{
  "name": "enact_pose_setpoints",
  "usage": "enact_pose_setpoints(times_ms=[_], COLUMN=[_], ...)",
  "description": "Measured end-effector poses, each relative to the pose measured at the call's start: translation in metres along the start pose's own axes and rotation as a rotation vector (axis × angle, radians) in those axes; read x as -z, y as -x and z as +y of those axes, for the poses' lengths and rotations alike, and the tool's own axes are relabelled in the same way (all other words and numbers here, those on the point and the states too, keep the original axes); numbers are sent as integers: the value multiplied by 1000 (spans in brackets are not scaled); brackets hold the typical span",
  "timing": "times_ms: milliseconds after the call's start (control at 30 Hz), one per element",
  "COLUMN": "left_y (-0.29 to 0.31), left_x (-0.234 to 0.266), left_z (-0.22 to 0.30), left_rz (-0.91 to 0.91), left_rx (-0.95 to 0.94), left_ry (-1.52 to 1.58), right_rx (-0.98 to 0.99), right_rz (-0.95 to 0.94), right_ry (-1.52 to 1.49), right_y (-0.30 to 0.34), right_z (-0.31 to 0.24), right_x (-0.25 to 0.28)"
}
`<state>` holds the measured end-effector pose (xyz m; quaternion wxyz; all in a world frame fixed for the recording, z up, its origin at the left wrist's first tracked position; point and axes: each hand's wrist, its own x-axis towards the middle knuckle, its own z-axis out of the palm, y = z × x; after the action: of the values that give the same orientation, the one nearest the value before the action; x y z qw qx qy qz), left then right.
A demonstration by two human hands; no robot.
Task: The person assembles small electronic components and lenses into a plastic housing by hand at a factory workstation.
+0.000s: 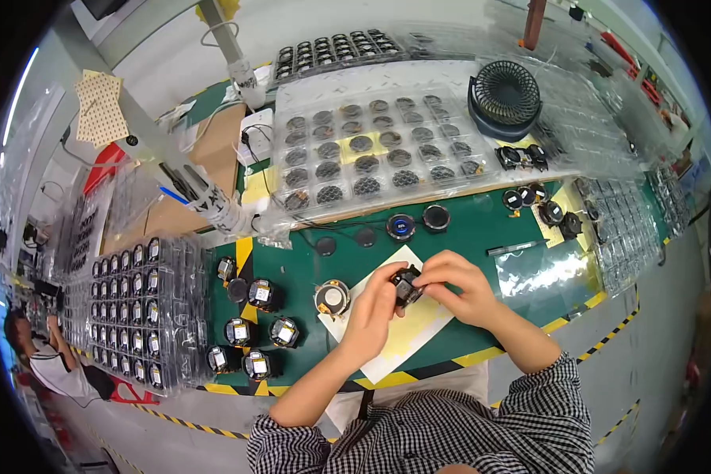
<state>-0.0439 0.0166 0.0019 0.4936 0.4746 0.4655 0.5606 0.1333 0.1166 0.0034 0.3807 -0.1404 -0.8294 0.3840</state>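
My left hand [369, 317] is closed around a small black round module [408, 286], holding it above a white and yellow sheet of paper [399, 351]. From the other side, the fingers of my right hand [464, 292] pinch the module's edge; my fingers hide part of it. Left of the paper, touching its edge, lies a round silver part [332, 298] with a pale disc face. Several black round modules with white labels [261, 294] stand further left on the green mat. Beyond my hands sit a round unit with a blue face [400, 227] and a black one [436, 218].
A clear plastic tray [340, 196] of round mesh-faced parts lies at the back, beside a black fan [504, 95]. A marker pen [518, 247] rests on the right. Stacked trays of modules [126, 312] and a metal post [162, 150] stand left; another person [51, 363] is beyond.
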Motion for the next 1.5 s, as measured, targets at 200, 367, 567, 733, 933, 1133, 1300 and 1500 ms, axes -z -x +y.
enact_pose_setpoints(times_ms=[200, 367, 567, 733, 933, 1133, 1300, 1500], left_y=[3, 3, -4, -5, -5, 3, 6, 16], left_x=[-7, -7, -4, -2, -3, -3, 0, 8], left_z=[5, -11, -8, 0, 5, 6, 14, 19], left_rz=[-15, 75, 82, 72, 142, 154, 99, 58], left_rx=[-212, -370, -638, -696, -768, -641, -253, -461], left_ry=[-427, -656, -758, -752, -746, -680, -261, -184], right_rx=[-114, -4, 116, 230, 276, 471, 446, 326], right_rz=[58, 177, 99, 132, 147, 42, 8, 79], right_ry=[-57, 109, 128, 94, 189, 475, 656, 422], right_y=[3, -5, -1, 0, 1, -7, -7, -8], right_z=[0, -7, 0, 1, 0, -9, -24, -72], right_x=[-2, -4, 0, 0, -3, -9, -7, -6])
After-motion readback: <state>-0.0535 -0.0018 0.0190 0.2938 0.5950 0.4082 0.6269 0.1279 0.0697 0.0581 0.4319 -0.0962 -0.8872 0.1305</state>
